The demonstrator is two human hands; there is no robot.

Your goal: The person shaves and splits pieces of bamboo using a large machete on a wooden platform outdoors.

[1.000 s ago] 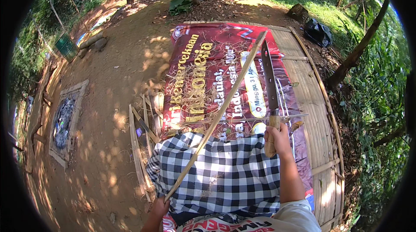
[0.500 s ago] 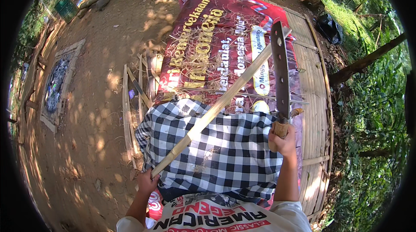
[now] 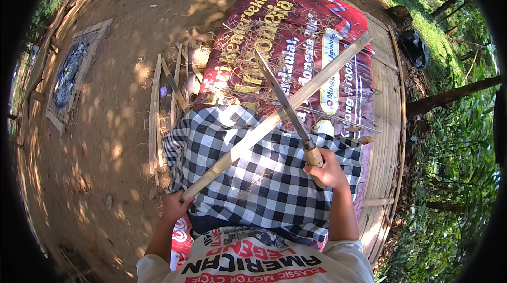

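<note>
My left hand (image 3: 176, 206) is closed round the near end of a long pale bamboo strip (image 3: 237, 149), which slants up and away to the right over my lap. In my right hand (image 3: 328, 170) is the wooden handle of a machete (image 3: 288, 104). Its long dark blade points away and leftward, edge-on to me, and crosses the strip around its middle. Whether the blade bites into the strip I cannot tell. A black-and-white checked cloth (image 3: 253, 177) covers my lap beneath both.
A red printed banner (image 3: 296, 19) strewn with thin shavings lies over a bamboo platform (image 3: 386, 103). Several split bamboo pieces (image 3: 157, 119) lie at its left on bare soil. A thin rod (image 3: 338, 119) rests on the banner. Farther left is a framed ash pit (image 3: 76, 74); plants grow at right.
The machete has swung from upright beside the strip's far end to lying across its middle, and my right hand has moved left and down. My left hand keeps its hold.
</note>
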